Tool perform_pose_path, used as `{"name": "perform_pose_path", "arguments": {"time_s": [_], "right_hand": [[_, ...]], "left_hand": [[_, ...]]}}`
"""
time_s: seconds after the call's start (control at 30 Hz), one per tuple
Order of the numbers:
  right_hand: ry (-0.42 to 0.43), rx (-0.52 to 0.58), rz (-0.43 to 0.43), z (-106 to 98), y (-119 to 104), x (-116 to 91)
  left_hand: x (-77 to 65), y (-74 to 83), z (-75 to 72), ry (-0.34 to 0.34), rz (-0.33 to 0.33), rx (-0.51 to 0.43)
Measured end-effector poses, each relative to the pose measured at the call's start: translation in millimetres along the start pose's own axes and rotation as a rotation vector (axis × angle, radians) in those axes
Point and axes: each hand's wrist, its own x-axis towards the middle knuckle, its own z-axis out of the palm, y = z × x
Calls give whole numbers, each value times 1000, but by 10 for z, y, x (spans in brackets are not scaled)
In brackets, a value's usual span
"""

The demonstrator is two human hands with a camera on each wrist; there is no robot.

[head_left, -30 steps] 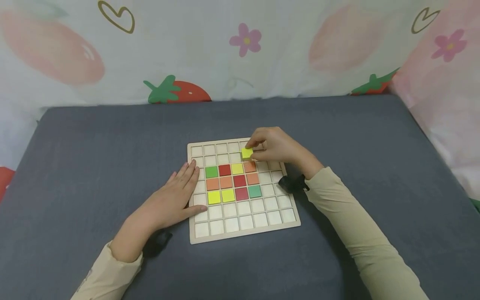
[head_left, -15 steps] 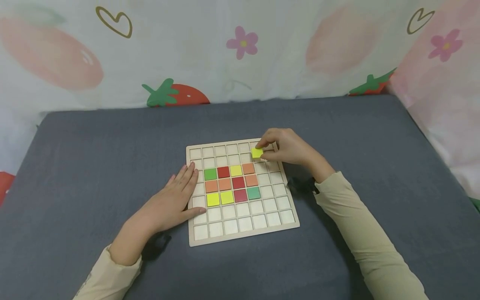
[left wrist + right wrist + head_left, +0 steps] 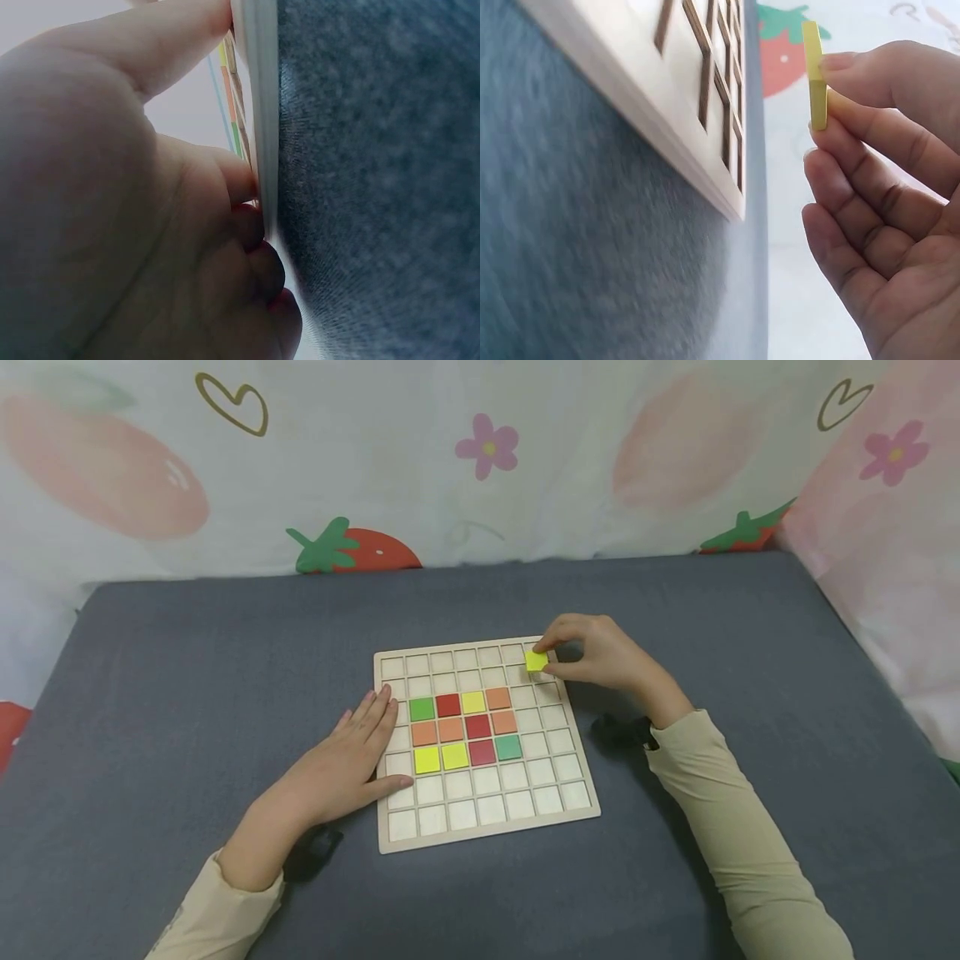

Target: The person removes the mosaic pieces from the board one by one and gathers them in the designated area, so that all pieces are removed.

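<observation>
My right hand (image 3: 600, 652) pinches a yellow square tile (image 3: 816, 75) between thumb and fingers, held over the far right corner of a wooden grid board (image 3: 491, 835). In the right wrist view the tile stands edge-on, apart from the board. My left hand (image 3: 345, 760) lies with straight fingers across the board's left edge, thumb spread toward the near side. Three rows of coloured tiles fill the middle cells: green (image 3: 422, 708), red (image 3: 447, 704), yellow, orange (image 3: 423, 732) and teal (image 3: 508, 747). The left wrist view shows my palm and fingertips at the board's edge.
The board lies on a table with a dark grey cloth (image 3: 187, 693). Behind it hangs a pale curtain (image 3: 562, 485) printed with fruit, hearts and flowers. Dark wrist-worn devices (image 3: 313, 852) sit under both wrists.
My right hand has moved right with the yellow tile, from above the board's upper middle to its far right corner. The left hand has stayed on the board's edge.
</observation>
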Motion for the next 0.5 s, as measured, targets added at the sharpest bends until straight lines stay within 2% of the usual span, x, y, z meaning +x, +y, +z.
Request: {"name": "perform_pose_path", "arguments": {"time_s": [0.17,0.5], "right_hand": [[15,36,35,-62,62,-70],[-19,69,62,-170,154,-129]], "left_hand": [[8,9,-5,-13,5,-17],[4,-7,-1,-13,-5,-16]]}}
